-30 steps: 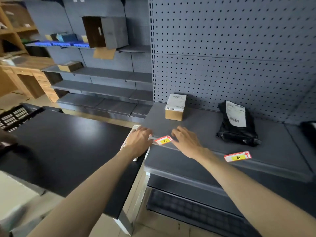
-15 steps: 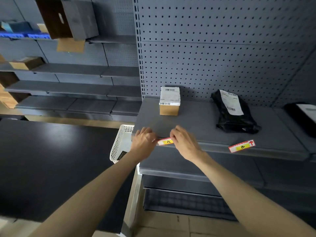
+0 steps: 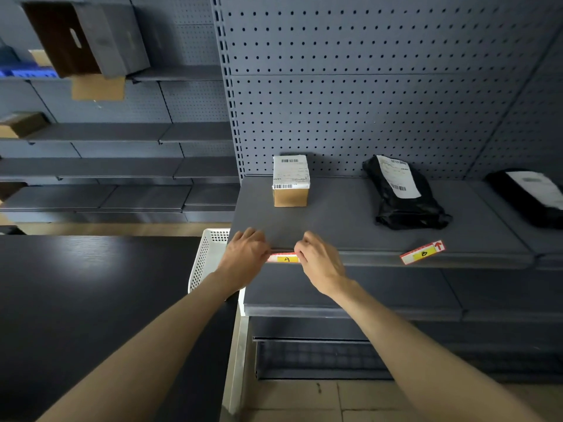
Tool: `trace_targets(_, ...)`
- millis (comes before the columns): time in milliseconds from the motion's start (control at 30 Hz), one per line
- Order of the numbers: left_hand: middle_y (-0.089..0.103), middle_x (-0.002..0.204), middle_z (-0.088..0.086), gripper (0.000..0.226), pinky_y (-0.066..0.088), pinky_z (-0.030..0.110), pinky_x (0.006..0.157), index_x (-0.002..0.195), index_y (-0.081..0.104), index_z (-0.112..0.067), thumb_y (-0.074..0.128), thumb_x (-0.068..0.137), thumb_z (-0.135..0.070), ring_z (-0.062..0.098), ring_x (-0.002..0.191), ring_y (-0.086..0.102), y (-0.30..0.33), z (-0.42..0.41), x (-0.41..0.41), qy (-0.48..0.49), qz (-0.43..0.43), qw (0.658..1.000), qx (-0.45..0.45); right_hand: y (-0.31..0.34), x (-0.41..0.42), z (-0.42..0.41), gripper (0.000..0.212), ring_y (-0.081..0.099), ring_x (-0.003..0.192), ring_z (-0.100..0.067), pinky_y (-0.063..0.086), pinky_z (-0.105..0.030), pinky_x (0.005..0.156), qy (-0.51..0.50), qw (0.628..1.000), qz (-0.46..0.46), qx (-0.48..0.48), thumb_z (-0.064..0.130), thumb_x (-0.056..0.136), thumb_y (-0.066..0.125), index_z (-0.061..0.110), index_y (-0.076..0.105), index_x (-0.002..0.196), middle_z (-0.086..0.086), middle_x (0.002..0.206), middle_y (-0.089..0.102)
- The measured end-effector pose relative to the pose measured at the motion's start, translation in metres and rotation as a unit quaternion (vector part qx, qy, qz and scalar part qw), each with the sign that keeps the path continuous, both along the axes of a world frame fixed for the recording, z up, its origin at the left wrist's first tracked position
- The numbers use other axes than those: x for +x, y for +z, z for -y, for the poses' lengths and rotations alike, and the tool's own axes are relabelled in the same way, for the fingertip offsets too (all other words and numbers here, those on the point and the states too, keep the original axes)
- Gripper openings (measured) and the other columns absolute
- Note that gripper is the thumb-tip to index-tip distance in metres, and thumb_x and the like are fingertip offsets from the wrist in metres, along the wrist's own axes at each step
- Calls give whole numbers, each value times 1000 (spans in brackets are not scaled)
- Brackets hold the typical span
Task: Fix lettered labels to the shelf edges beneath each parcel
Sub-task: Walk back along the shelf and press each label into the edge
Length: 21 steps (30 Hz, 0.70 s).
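Hands meet at the front edge of the grey shelf (image 3: 350,220) in the head view, one at each end of the "A" label (image 3: 285,258). That label, red-bordered with a yellow patch and a handwritten letter, lies flat along the shelf's front lip, directly below the cardboard box parcel (image 3: 291,181), which stands further back on the shelf with a white shipping slip over its top.

The left hand (image 3: 245,257) is curled, fingers bent over the top of the lip and its thumb side covering the label's left end. The right hand (image 3: 320,260) is likewise half-closed, fingertips pressed to the label's right end. Both hands touch the label, but whether they pinch it or only press it against the edge is hard to tell, since the fingertips hide its ends.

Further right, the "B" label (image 3: 423,253) lies tilted on the shelf top near the lip, with a red arrow at its upper end; it sits in front of the black bag parcel (image 3: 405,196) and apart from both hands. A second black parcel (image 3: 530,193) rests at the far right.

A white perforated basket (image 3: 207,257) stands just beside the left hand, against the shelf's end, next to a dark table (image 3: 91,300).
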State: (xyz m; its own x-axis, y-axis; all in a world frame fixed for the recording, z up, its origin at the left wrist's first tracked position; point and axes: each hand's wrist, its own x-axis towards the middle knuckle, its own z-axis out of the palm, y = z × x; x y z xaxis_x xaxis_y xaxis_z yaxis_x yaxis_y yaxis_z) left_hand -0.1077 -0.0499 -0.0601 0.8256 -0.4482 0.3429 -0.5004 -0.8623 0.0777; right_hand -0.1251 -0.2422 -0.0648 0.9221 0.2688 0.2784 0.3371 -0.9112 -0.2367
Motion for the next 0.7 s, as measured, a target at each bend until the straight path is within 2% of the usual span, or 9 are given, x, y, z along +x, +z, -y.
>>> trace_targets(100,63,86,6,12,48,39,76,79,70,-11,63,87,-17,25,84,55,3,5,2,3,-15,999,31,4,-1,4,14,52,61,-25,47,-37,52,11,1000,-5,-19,2,89,60,6,65,76,-8,83,54)
trace_targets(167,63,94,4,12,45,37,83,88,70,-14,61,87,-22,24,92,55,9,8,2,-3,-31,999,26,11,-2,11,12,56,66,-24,49,-36,57,19,1000,-17,-12,9,92,58,7,66,83,-6,89,54)
trace_targets(300,64,96,1,16,42,35,82,95,67,-18,66,82,-28,20,95,56,23,29,2,-15,-35,999,-35,28,-9,47,13,50,61,-18,42,-29,57,8,1000,-17,4,20,92,60,9,62,97,-4,100,53)
trace_targets(400,64,93,0,18,42,34,80,95,66,-18,68,82,-30,19,92,55,32,64,-2,-21,-29,998,-55,37,-14,91,17,51,62,-20,37,-29,58,-17,1000,-18,-15,25,92,58,11,60,101,-4,104,53)
trace_targets(567,64,93,0,16,42,35,83,94,65,-19,65,83,-31,21,95,55,35,134,-9,-40,-26,997,-62,49,-26,171,20,60,86,-23,45,-33,59,-52,998,-17,-41,27,91,59,11,60,102,-5,107,54)
trace_targets(700,65,94,0,16,43,35,84,94,66,-20,63,84,-31,21,96,55,38,188,-15,-35,-28,997,-65,57,-33,226,22,60,89,-22,42,-30,61,-67,996,-15,-51,27,91,58,12,60,106,-4,110,54)
